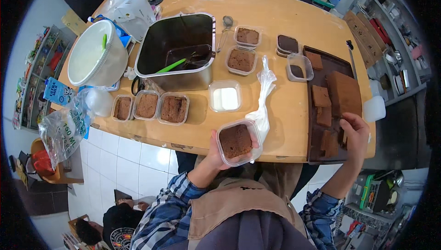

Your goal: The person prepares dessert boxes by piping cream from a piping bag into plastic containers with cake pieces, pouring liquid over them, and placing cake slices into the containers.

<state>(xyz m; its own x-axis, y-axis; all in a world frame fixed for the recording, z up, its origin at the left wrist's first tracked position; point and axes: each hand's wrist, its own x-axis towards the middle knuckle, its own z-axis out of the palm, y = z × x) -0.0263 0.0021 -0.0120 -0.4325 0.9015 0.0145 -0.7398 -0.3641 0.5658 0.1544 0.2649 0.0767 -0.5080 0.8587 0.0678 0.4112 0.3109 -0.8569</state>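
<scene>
My left hand (215, 154) holds a clear square plastic container (255, 135) from below, tilted toward me, with a layer of brown cake (235, 141) inside. At the right, my right hand (357, 135) is over the near right part of a dark baking tray (314, 156), fingers curled into a pinch beside the cake; what lies between the fingertips is hidden. On this tray are a large brown cake slab (343, 93) and several smaller cut pieces (321, 96). A filled white piping bag (261, 107) with a twisted top lies just behind the held container.
Cake-filled containers (173, 108) stand on the wooden table, near one with white filling (225, 96). A deep metal pan (202, 78) holds dark sauce and a green-handled tool (171, 66). A white bowl (98, 55) stands left; a container (300, 68) touches the tray; a white block-shaped item (374, 109) sits right.
</scene>
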